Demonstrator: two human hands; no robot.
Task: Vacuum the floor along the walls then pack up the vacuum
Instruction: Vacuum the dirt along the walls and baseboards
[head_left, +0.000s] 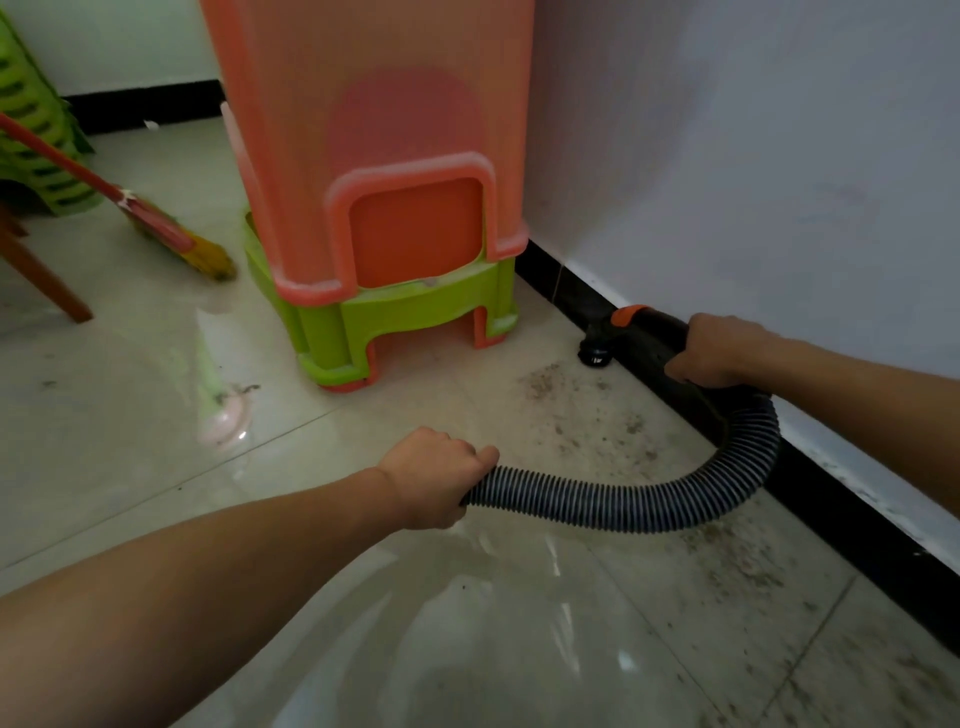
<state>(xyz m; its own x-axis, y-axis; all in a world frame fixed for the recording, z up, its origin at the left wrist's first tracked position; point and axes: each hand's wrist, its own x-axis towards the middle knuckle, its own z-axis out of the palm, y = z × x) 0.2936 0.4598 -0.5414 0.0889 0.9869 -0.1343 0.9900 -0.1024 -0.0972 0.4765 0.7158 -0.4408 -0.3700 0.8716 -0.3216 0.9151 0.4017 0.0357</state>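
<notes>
One ribbed vacuum hose curves over the tiled floor beside the black skirting. The left hand grips its near end. The right hand is clenched round the black wand handle, whose one nozzle meets the floor at the skirting. Grit speckles the tiles there. One stack of orange and green plastic stools stands near the nozzle, with one red-handled broom beyond it.

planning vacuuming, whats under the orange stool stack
A green stool, orange feet poking out below it. Through the leg gap, tile shows; further in is hidden.
</notes>
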